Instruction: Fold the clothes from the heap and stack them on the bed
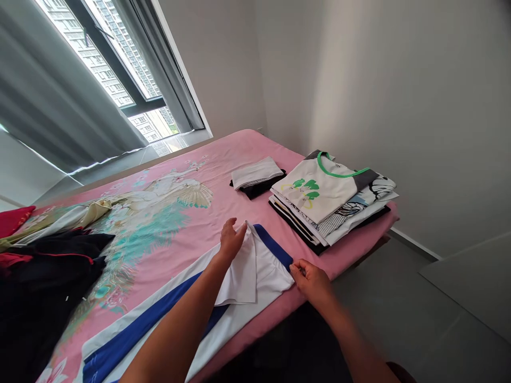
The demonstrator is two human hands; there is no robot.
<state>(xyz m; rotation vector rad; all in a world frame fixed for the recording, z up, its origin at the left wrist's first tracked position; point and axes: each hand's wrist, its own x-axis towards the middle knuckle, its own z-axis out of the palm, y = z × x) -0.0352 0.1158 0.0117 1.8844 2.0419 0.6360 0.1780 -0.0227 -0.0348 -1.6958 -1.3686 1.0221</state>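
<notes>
A white shirt point(273, 274) with blue bands lies stretched along the near edge of the bed, a white sleeve-like flap folded over it. My right hand point(313, 282) pinches the end of its blue collar-like band between thumb and fingers. At the other end of that band, my left hand point(232, 239) has thumb and forefinger apart, with the thumb against the white cloth. Just beyond my right hand is a stack of folded clothes point(315, 191), topped by a white shirt with green neckline and green print.
A smaller folded pile point(257, 174), white over black, lies left of the stack. Dark and red clothes point(43, 282) are heaped loosely at the left. The pink floral bedsheet point(215, 154) runs to the bed's edge, with a grey wall point(359, 80) behind and tiled floor at right.
</notes>
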